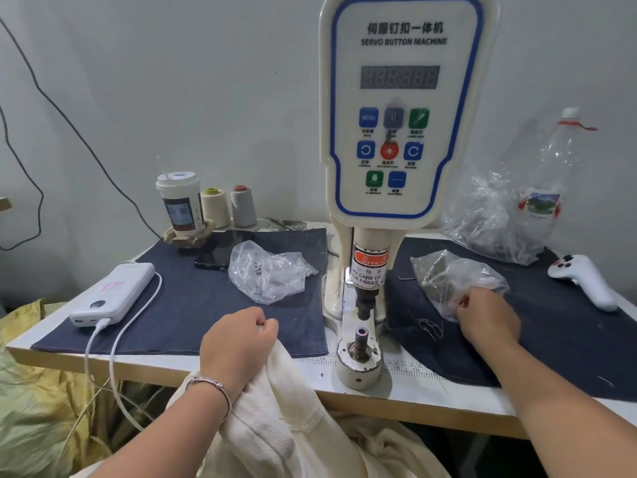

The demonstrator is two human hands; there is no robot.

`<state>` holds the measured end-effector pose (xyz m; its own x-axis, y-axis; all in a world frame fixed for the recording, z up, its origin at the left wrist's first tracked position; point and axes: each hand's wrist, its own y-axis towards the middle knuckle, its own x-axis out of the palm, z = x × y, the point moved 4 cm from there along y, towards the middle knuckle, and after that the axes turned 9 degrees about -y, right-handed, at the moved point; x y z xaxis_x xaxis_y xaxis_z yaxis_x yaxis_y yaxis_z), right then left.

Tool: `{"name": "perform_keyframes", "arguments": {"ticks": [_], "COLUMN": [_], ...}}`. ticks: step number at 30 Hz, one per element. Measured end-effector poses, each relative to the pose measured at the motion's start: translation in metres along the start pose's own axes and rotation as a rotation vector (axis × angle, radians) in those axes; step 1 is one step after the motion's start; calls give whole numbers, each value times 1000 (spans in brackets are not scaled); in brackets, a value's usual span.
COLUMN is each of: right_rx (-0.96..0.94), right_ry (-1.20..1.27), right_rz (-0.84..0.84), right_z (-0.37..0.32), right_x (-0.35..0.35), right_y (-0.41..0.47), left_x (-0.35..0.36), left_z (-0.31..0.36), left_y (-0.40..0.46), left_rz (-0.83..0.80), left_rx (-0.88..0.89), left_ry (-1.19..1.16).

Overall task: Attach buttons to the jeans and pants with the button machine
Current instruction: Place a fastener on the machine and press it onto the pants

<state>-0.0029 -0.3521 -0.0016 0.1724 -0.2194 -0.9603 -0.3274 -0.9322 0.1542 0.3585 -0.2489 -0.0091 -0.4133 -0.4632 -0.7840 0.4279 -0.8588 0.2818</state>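
Observation:
The white servo button machine stands mid-table, its lower die post bare under the punch head. My left hand grips a fold of cream pants at the table's front edge, left of the die. My right hand reaches into the mouth of a clear plastic bag of buttons on the right, fingertips curled inside it. What they hold is hidden by the plastic. A second clear bag with a few metal parts lies left of the machine.
Dark denim cloths cover the table on both sides. A white power bank with cable lies at left. A paper cup, two thread cones and a phone sit behind. A white controller, a plastic bottle and a larger bag stand at right.

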Motion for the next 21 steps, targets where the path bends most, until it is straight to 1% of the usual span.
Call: {"name": "perform_keyframes", "arguments": {"ticks": [8, 12, 14, 21], "right_rx": [-107, -98, -65, 116], "right_ry": [-68, -70, 29, 541], "right_rz": [-71, -3, 52, 179], "right_z": [-2, 1, 4, 17], "right_x": [-9, -10, -10, -28], "right_y": [-3, -11, -15, -40], "left_x": [0, 0, 0, 1], "left_z": [-1, -2, -1, -2], "left_y": [0, 0, -1, 1], "left_rz": [-11, -16, -20, -25], "left_rx": [-4, -15, -15, -16], "left_ry": [-9, -15, -19, -20]}}
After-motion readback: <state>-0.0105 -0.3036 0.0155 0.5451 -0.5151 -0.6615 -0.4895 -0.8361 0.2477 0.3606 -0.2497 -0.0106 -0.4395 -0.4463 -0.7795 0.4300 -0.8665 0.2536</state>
